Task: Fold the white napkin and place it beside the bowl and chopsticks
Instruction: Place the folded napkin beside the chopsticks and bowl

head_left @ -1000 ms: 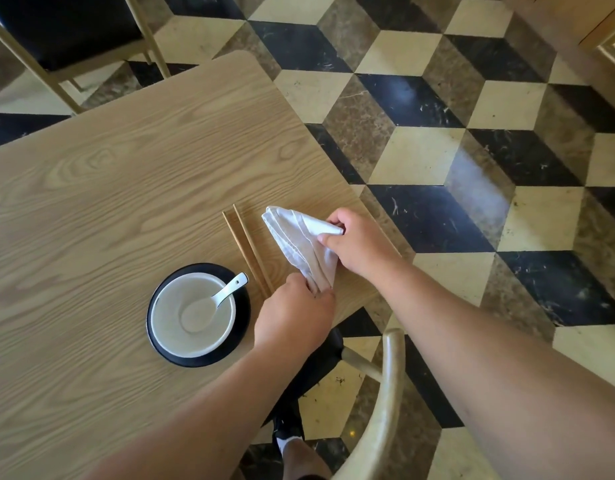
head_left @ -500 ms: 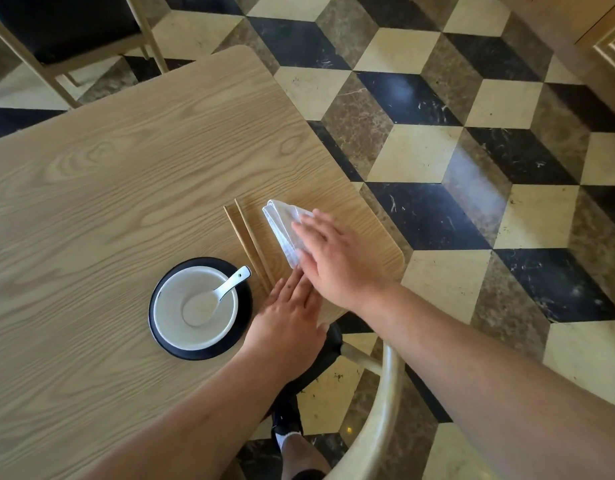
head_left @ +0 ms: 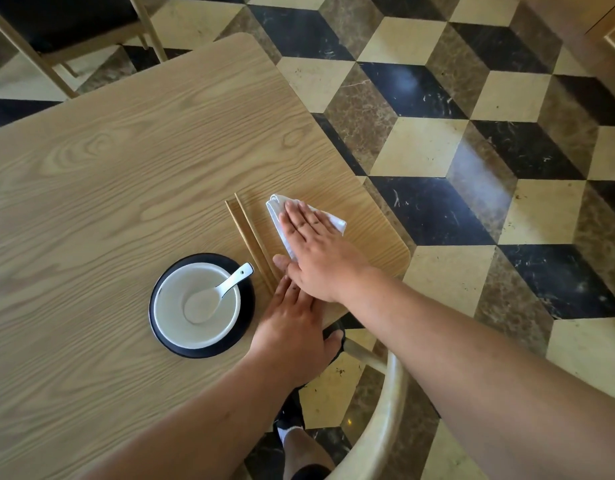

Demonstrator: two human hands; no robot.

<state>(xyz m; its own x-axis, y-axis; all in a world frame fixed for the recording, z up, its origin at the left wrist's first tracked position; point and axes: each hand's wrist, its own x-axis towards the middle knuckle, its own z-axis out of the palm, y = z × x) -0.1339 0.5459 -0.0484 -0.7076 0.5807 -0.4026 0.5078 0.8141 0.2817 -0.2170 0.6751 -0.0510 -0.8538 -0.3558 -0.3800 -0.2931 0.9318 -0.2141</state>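
The white napkin (head_left: 276, 211) lies folded flat on the wooden table (head_left: 126, 168), just right of the two wooden chopsticks (head_left: 245, 230). My right hand (head_left: 316, 247) presses flat on the napkin, fingers spread, and hides most of it. My left hand (head_left: 292, 323) rests flat on the table below it, its fingertips tucked under my right wrist. A white bowl (head_left: 197, 304) with a white spoon (head_left: 226, 285) sits on a black plate (head_left: 245, 311) left of the chopsticks.
The table's rounded corner (head_left: 405, 251) is close to the napkin on the right. A light wooden chair back (head_left: 385, 410) curves below my arms. Another chair (head_left: 56, 29) stands at the far left. Checkered marble floor (head_left: 472, 133) lies beyond.
A second ago both hands pinched the napkin, partly lifted. It has since been laid flat, and my right hand has slid forward over it with open palm; my left hand flattened on the table.
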